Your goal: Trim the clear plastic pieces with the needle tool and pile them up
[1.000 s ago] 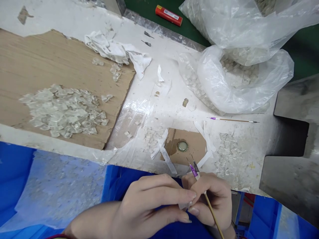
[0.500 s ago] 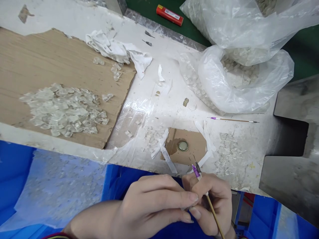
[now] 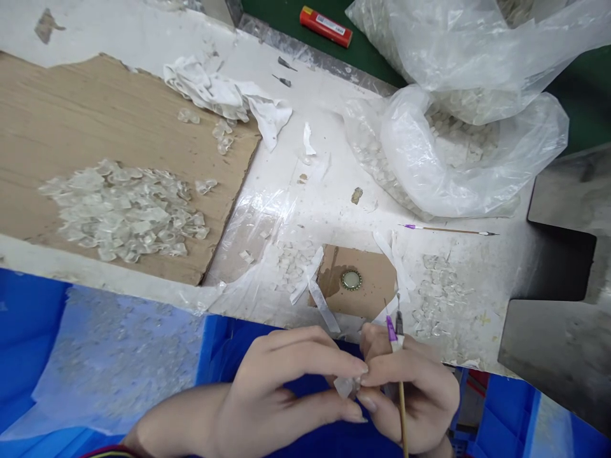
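Close to the table's front edge, my left hand (image 3: 277, 375) has its thumb and fingers around a small translucent plastic piece (image 3: 344, 387). My right hand (image 3: 422, 375) meets it there, its thumb and fingertip at the piece's right side. Held in that same right hand is a thin wooden stick (image 3: 403, 413) tipped with a purple needle (image 3: 391, 327) and a dark needle (image 3: 399, 321), both pointing up. Just beyond the hands, a round metal cap (image 3: 351, 280) with a beaded rim lies on a small taped cardboard square (image 3: 372, 300).
A heap of clear plastic pieces (image 3: 128, 213) lies on a large cardboard sheet (image 3: 71, 121). Small pale pieces (image 3: 291, 264) and clear ones (image 3: 439, 292) flank the square. Behind are a second needle-tipped stick (image 3: 443, 229), plastic bags (image 3: 429, 184), and a white cloth (image 3: 210, 89).
The hands have opened apart slightly, bringing the translucent piece into sight. My right hand has shifted right, and the stick now stands more upright.
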### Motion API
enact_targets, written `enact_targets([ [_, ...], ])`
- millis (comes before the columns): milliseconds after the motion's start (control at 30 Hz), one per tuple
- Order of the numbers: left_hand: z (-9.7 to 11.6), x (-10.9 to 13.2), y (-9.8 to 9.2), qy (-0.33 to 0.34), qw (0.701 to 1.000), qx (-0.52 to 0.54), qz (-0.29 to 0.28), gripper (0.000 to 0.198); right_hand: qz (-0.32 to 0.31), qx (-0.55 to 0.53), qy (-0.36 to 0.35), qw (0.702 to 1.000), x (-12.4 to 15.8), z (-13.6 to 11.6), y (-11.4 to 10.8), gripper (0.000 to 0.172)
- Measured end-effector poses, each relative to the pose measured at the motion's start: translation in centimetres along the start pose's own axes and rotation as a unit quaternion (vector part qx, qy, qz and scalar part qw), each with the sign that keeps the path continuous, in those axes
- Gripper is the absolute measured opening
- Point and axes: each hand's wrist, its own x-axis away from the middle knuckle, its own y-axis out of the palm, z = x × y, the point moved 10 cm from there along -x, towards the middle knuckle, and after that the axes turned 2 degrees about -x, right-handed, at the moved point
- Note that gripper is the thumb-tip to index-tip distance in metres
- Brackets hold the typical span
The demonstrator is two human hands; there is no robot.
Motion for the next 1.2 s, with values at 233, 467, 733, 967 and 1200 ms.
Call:
enact_targets([
  [233,-1.2,0.0,0.0,-0.053,0.996,0.045,0.050,0.021,0.007,0.103,-0.074,0.992,0.3,-1.6,0.0,0.017],
  [467,-1.6,0.3,0.2,-0.080,0.992,0.084,0.049,0.018,-0.011,0.145,-0.081,0.986,0.5,-2.1,0.2,0.014],
  [733,-2.7,0.8,0.5,-0.129,0.976,0.166,0.060,0.014,-0.024,0.139,-0.080,0.987,0.6,-2.1,0.4,0.010],
  [967,-3.8,1.2,1.2,-0.175,0.942,0.283,0.055,0.032,0.006,0.125,-0.069,0.990,0.8,-1.6,0.0,0.011],
  [1200,-4.5,2.3,3.3,-0.240,0.859,0.451,0.027,0.021,0.017,0.107,-0.052,0.993,0.8,-1.3,0.1,0.015],
])
